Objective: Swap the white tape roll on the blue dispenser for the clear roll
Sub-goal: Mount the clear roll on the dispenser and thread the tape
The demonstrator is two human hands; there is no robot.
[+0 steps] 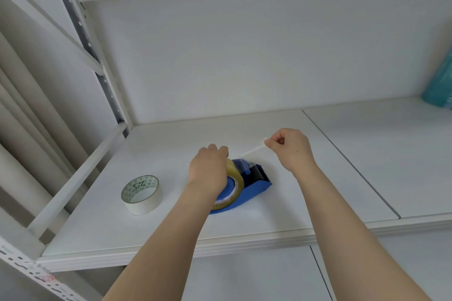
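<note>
- While the swap looks nearly finished, the white tape roll point(141, 194) lies flat on the shelf point(244, 234) at the left, well apart from the dispenser and out of the way; it wants no more attention, only to stay clear of the forearms.
- Just right of it, the left hand point(208, 170) is curled down over the top of the clear roll point(234, 182), fingers folded onto the roll's far side. That hand is the brake, I'd say: it should press lightly enough for the roll to turn, yet firmly enough that the roll stays seated on the hub.
- The clear roll already sits in the blue dispenser point(254, 187), which rests on the shelf, its dark cutter end pointing right and away from the person.
- From the roll a strip of tape point(253, 149) runs up and to the right, lifted clear of the cutter. To do this step well, the strip should be kept taut and straight in line with the dispenser, so it does not twist or fold onto itself.
- At the right, the right hand point(291, 148) pinches the free end of the strip between thumb and fingertips, the other fingers tucked in. My guess is the next move is to bring that end down over the serrated blade and press it there; a slow, level lowering would seem to suit best, with fingertips kept off the teeth.
- Whether the strip's sticky face is turned down toward the blade I cannot tell from where I stand.
</note>
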